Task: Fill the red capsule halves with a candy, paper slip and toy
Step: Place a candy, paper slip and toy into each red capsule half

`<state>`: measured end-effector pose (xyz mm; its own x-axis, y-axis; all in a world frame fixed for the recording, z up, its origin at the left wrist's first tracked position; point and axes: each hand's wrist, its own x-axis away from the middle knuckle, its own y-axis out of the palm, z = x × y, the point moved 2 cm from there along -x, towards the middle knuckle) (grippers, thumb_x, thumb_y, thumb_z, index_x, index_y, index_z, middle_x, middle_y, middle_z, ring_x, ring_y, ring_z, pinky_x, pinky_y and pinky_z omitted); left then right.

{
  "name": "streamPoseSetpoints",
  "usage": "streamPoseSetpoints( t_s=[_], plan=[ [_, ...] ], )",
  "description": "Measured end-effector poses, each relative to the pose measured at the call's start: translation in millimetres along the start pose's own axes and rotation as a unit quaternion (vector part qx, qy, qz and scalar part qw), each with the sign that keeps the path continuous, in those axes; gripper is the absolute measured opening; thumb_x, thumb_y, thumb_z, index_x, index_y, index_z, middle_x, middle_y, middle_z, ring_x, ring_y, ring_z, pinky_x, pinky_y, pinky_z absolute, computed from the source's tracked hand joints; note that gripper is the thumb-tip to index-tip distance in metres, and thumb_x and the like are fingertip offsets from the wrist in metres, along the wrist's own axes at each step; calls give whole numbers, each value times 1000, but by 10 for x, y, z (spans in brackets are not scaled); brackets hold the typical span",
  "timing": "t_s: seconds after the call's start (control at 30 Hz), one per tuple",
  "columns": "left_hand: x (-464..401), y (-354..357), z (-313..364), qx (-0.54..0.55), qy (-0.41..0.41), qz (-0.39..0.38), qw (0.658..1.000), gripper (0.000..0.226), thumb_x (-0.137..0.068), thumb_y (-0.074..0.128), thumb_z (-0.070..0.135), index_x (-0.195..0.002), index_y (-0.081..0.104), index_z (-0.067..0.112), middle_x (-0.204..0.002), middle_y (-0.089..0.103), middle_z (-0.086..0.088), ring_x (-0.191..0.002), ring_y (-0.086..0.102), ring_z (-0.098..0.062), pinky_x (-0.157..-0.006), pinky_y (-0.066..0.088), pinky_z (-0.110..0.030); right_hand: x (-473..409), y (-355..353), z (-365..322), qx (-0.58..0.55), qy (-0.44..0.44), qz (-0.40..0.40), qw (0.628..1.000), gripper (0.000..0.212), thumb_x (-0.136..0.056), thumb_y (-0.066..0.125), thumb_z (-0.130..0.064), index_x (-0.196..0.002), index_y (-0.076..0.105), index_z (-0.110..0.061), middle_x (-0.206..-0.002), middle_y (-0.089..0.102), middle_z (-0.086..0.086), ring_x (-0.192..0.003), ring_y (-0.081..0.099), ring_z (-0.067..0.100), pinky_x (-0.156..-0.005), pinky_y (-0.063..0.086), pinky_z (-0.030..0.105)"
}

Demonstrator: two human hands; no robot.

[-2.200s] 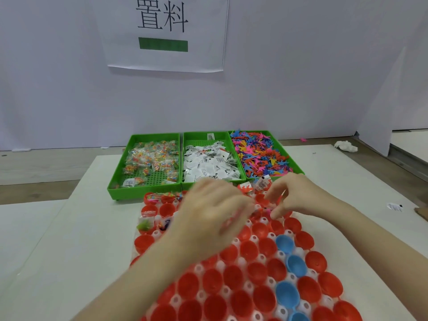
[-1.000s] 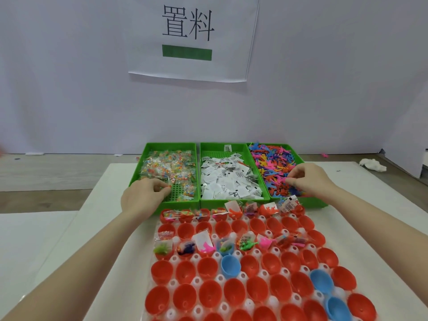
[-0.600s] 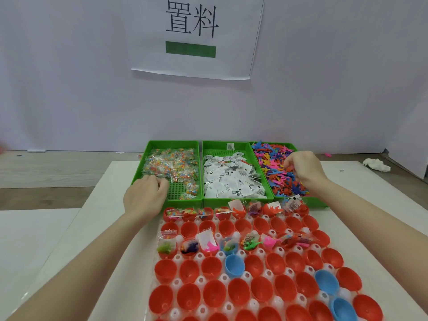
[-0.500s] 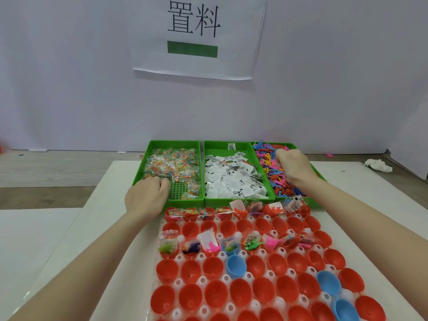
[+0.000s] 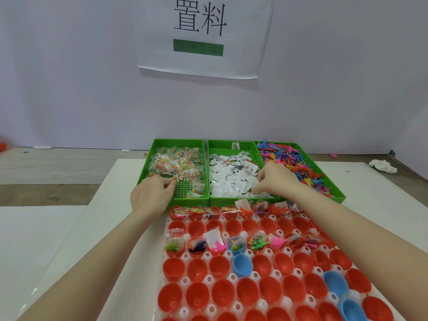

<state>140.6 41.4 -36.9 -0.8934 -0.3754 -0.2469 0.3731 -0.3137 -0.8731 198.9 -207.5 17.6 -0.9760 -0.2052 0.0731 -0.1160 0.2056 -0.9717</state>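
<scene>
We see three bins side by side on the desk [image 5: 370, 205]: candy bin [image 5: 159, 144] left, slip bin [image 5: 222, 144] middle, toy bin [image 5: 333, 193] right, with the capsule tray [image 5: 254, 275] in front.

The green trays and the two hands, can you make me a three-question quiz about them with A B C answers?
1. Where is the right hand?
A. over the paper slips tray
B. over the candy tray
C. flat on the table

2. How many green trays stand side by side?
A. two
B. three
C. five

3. What is the left hand doing?
A. resting by the blue capsule halves
B. holding the sign
C. reaching into the candy tray, fingers curled at the candy bags

Answers: 1 A, its fingers are down among the white slips; 2 B, candy, slips, toys tray; 3 C, its fingertips are at the bags.
</scene>
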Motion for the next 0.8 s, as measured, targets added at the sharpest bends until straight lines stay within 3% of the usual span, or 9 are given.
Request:
streamPoseSetpoints(
  t_s=[0.1,0.17,0.23,0.3,0.4,0.47,0.6,0.7,0.8],
  plan=[
    [5,-9,-7,22,2,-3,1000,33,-96,41,42,-101,71,29,-114,62,5,-95,53,-16,-62,32,-27,11,-28,62,-66,-12,55,996,38,-83,62,-20,-51,43,-14,-48,30,1,-44,28,15,-54,33,26],
    [14,-14,-13,47,5,-1,999,30,-94,46,42,-104,71,29,-116,62,7,-101,54,-16,-63,33,-26,30,-59,104,-120,-25,94,988,40,-86,61,-23,-51,46,-11,-47,46,7,-41,34,14,-59,42,27],
    [39,-40,-5,103,-4,20,994,25,-91,53,39,-103,71,27,-109,67,7,-86,55,-11,-56,32,-24,66,-115,137,-151,-39,129,979,41,-85,62,-26,-53,54,0,-60,62,17,-50,52,24,-68,51,34],
    [54,-113,14,224,-42,50,972,20,-87,62,33,-99,73,22,-99,70,4,-75,55,-7,-58,36,-23,119,-181,151,-192,-53,156,968,44,-83,65,-28,-67,61,13,-66,62,24,-62,61,29,-76,52,38],
    [78,-285,57,406,-100,59,907,5,-80,70,20,-84,71,16,-93,70,-6,-80,62,-18,-76,47,-28,254,-262,128,-278,-69,165,944,50,-85,64,-28,-61,54,14,-44,36,4,-42,40,14,-68,46,18],
    [159,-384,161,457,-111,41,882,5,-79,70,13,-77,66,13,-89,69,-11,-75,65,-19,-77,52,-31,409,-323,43,-354,-98,160,916,47,-87,62,-23,-53,48,6,-37,20,-10,-35,20,5,-55,35,5],
    [437,-521,627,566,-94,-57,817,13,-75,71,2,-85,62,3,-87,69,-8,-65,70,-15,-63,55,-18,795,-406,-183,-472,-182,121,854,51,-86,60,-22,-61,49,21,-47,19,-1,-38,18,4,-49,36,1],
    [717,-608,1019,617,-59,-160,768,13,-77,66,0,-88,63,7,-81,72,-9,-67,71,-17,-59,53,-15,1039,-435,-271,-461,-237,97,850,52,-80,60,-36,-70,62,14,-48,30,14,-47,30,14,-54,36,19],
    [948,-667,1273,663,-15,-229,713,11,-84,58,2,-86,68,6,-75,73,-7,-68,71,-17,-61,54,-17,1196,-446,-259,-412,-249,109,870,21,-85,62,-29,-83,75,-13,-71,64,26,-63,58,35,-65,47,44]
  ],
)
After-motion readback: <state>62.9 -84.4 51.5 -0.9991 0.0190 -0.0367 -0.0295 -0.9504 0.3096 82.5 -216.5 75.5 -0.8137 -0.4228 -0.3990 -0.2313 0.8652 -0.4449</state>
